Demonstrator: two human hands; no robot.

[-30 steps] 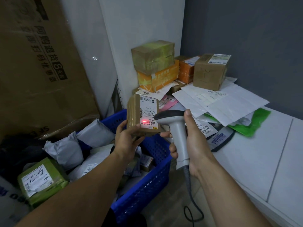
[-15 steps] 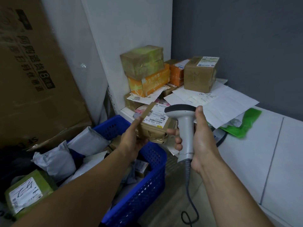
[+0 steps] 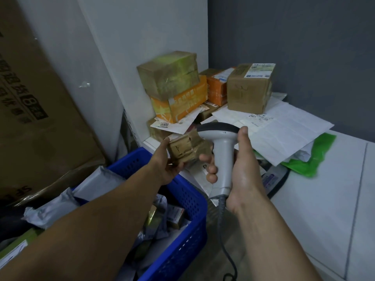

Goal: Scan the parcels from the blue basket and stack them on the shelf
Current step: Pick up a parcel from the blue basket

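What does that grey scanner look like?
The scanner looks like light grey plastic, with a dark cap on its wide head and a straight handle. It stands nearly upright, head aimed left toward the small brown parcel. The right hand grips its handle, thumb up by the head. A dark cable hangs from its base.

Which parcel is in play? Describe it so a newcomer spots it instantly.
Find the blue plastic basket beside the white shelf. Above its far corner, the left hand holds a small brown tape-wrapped cardboard parcel next to the grey handheld scanner. Unlike the stacked boxes behind, it is the only parcel gripped in a hand.
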